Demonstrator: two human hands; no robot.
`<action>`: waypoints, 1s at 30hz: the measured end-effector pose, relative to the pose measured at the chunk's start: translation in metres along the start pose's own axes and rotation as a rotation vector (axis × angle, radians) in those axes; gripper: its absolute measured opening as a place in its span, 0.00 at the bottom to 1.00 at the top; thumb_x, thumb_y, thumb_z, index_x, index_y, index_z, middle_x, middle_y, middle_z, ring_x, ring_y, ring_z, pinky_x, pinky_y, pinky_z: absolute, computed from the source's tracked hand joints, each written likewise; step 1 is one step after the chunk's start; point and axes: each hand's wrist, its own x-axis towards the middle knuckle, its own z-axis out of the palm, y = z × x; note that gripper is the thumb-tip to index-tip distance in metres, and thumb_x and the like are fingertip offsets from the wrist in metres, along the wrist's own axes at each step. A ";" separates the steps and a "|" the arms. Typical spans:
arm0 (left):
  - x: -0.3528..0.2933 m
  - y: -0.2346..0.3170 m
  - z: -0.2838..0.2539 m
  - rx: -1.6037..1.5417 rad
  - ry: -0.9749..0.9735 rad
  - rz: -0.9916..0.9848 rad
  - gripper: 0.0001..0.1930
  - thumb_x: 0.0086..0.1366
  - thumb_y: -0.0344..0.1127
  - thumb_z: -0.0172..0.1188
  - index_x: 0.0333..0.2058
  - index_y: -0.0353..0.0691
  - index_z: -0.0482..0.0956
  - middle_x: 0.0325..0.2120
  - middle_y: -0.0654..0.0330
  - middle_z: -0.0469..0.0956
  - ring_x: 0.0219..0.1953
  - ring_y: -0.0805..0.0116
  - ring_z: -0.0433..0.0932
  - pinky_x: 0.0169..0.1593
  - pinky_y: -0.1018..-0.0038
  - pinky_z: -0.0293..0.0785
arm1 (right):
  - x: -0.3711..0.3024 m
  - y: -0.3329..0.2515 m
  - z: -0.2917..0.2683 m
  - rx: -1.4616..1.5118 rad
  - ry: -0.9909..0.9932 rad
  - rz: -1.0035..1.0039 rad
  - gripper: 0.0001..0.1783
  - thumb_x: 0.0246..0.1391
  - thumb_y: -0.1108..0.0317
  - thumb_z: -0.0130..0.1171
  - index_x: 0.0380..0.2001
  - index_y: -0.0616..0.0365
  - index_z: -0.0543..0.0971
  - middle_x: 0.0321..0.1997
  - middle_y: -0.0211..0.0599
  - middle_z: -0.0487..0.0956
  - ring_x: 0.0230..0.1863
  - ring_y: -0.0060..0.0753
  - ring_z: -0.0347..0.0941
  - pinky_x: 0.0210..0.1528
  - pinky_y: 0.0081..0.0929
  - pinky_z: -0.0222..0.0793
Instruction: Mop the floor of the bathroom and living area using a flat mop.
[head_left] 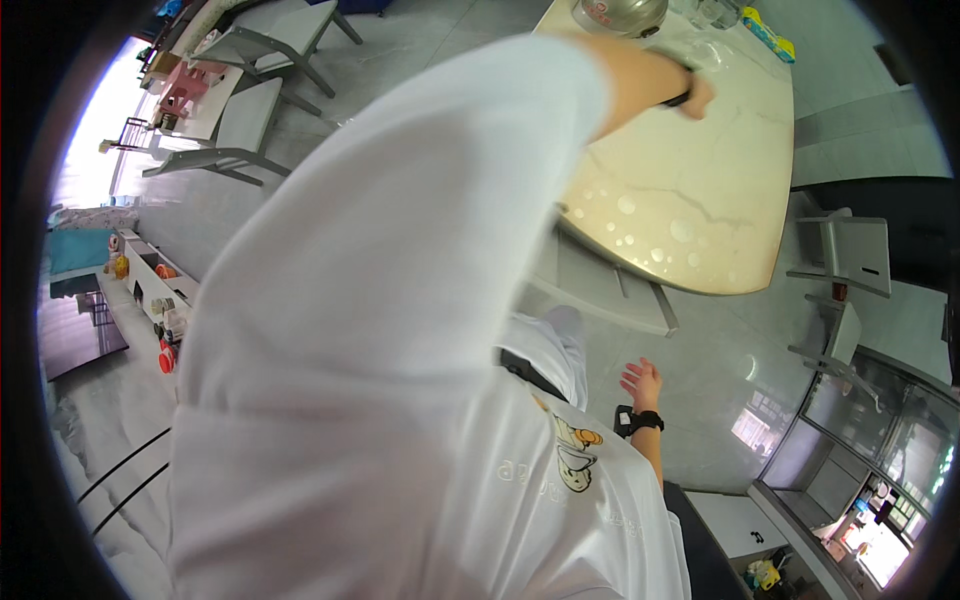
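My left arm in its white sleeve stretches across the pale marbled table. My left hand, a black band at its wrist, is low over the tabletop. Its fingers look curled and blurred, and whatever might be under them is hidden. Beyond it stand a shiny metal pot and clear glassware. Round wet-looking spots dot the near end of the table. My right hand hangs beside my body, away from the table, with its fingers spread and nothing in it. A black strapped device sits on that wrist.
A yellow and blue packet lies at the table's far right edge. One grey seat is under the near edge. Grey chairs stand at the upper left, and a white chair at the right. Glass-doored cabinets line the lower right.
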 end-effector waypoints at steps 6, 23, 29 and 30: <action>-0.161 -0.018 0.163 -0.615 -0.355 -0.354 0.20 0.56 0.45 0.45 0.16 0.37 0.76 0.13 0.57 0.76 0.14 0.66 0.75 0.22 0.67 0.71 | 0.053 -0.094 -0.047 0.136 -0.112 -0.019 0.33 0.55 0.47 0.45 0.54 0.63 0.61 0.46 0.52 0.71 0.41 0.43 0.70 0.44 0.42 0.70; -0.279 0.074 0.246 -1.164 -0.147 -1.289 0.26 0.50 0.44 0.57 0.45 0.31 0.70 0.39 0.49 0.74 0.41 0.55 0.74 0.34 0.62 0.76 | 0.175 -0.135 0.018 -0.650 -0.335 -0.073 0.30 0.49 0.56 0.54 0.44 0.78 0.69 0.39 0.50 0.75 0.37 0.40 0.73 0.38 0.34 0.68; -0.281 0.091 0.270 -0.888 0.007 -1.462 0.23 0.50 0.46 0.56 0.31 0.26 0.76 0.28 0.47 0.77 0.28 0.58 0.77 0.25 0.66 0.73 | 0.150 -0.145 0.019 -0.881 -0.328 -0.092 0.35 0.49 0.51 0.52 0.49 0.76 0.67 0.47 0.53 0.72 0.46 0.42 0.70 0.47 0.35 0.63; -0.281 0.093 0.256 -1.032 0.029 -1.452 0.23 0.50 0.46 0.56 0.30 0.25 0.75 0.26 0.48 0.77 0.23 0.58 0.77 0.23 0.66 0.73 | 0.159 -0.142 0.018 -0.840 -0.318 -0.037 0.35 0.50 0.51 0.52 0.49 0.75 0.67 0.47 0.53 0.72 0.47 0.42 0.69 0.47 0.34 0.63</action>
